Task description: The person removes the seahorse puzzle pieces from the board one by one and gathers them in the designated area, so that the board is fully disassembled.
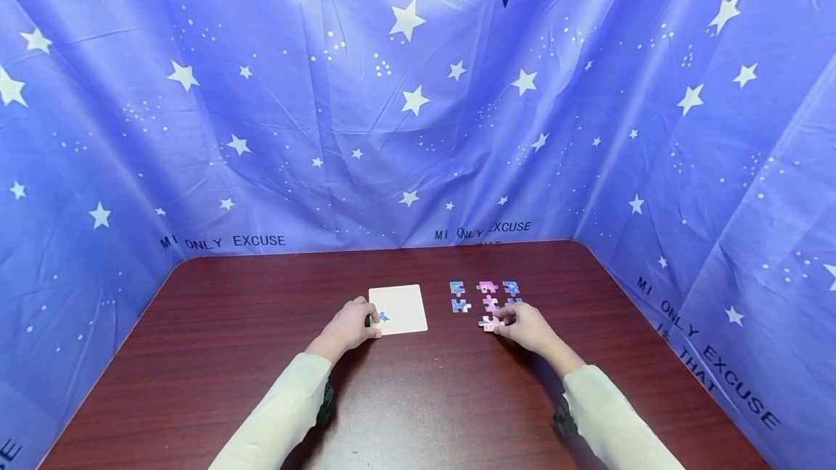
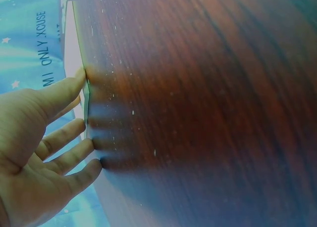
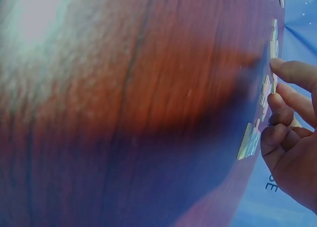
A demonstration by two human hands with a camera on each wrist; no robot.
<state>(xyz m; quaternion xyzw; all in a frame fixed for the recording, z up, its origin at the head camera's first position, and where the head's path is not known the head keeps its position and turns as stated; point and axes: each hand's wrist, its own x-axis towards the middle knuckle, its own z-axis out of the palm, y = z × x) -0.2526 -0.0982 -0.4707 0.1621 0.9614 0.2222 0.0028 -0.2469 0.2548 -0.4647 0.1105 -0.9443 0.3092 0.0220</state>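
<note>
A thin white square board [image 1: 401,307] lies on the table, with a small blue puzzle piece [image 1: 384,318] at its near left corner. My left hand [image 1: 350,323] grips that corner, thumb at the near edge and fingers along the left side. The left wrist view shows the board [image 2: 74,44] edge-on against the thumb. To the right, my right hand [image 1: 527,326] pinches a pink and white puzzle piece [image 1: 490,323] between thumb and fingertips, low at the tabletop. Its far side is hidden by the fingers.
Loose puzzle pieces stand in rough columns beyond the right hand: blue pieces [image 1: 460,306] on the left, pink ones [image 1: 487,287] in the middle, blue ones [image 1: 511,288] on the right. The dark red wooden table [image 1: 418,397] meets a blue star-patterned cloth [image 1: 366,129] at the back.
</note>
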